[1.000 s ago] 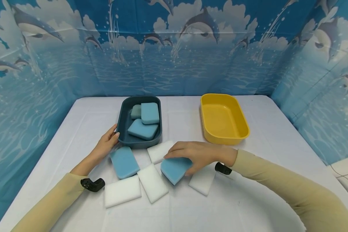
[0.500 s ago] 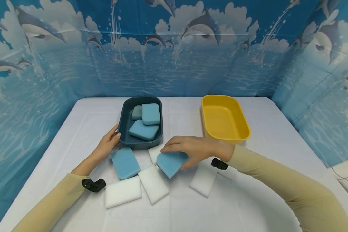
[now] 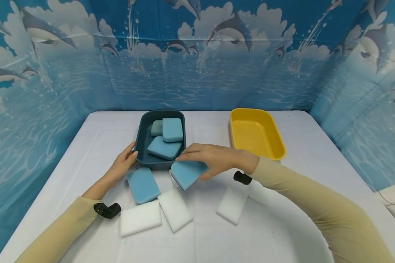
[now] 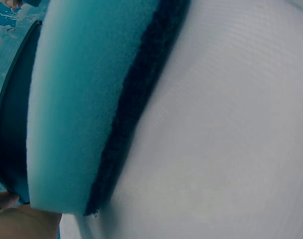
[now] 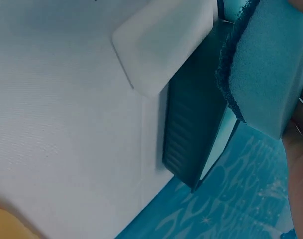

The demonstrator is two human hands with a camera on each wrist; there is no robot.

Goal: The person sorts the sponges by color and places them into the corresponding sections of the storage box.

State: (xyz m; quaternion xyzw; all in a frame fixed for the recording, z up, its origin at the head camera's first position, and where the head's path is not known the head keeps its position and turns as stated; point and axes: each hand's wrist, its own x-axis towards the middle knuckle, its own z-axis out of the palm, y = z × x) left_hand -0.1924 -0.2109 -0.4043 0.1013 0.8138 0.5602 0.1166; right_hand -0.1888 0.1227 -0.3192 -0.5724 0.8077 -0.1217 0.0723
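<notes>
My right hand (image 3: 214, 160) pinches a light blue sponge (image 3: 187, 173) at the front right corner of the dark teal bin (image 3: 153, 165). The right wrist view shows this sponge (image 5: 270, 64) tilted, its dark scouring layer facing left. Against the bin's left side rests my left hand (image 3: 120, 166), thumb and fingertips on the outer wall by the rim. Two blue sponges (image 3: 172, 129) and a smaller greyish-green one (image 3: 157, 128) lie inside the bin. Another blue sponge (image 3: 143, 185) is just in front of it; it fills much of the left wrist view.
Two white sponges (image 3: 140, 218) (image 3: 175, 209) lie at the front, and one more white sponge (image 3: 232, 204) sits below the right wrist. The held sponge mostly hides another white one. A yellow bin (image 3: 258, 133) stands at back right. A dolphin-print curtain (image 3: 197, 80) hangs behind the white-covered table.
The right hand has lifted the blue sponge and carried it up and left, from among the white sponges to the teal bin's front right corner. The left hand has stayed at the bin.
</notes>
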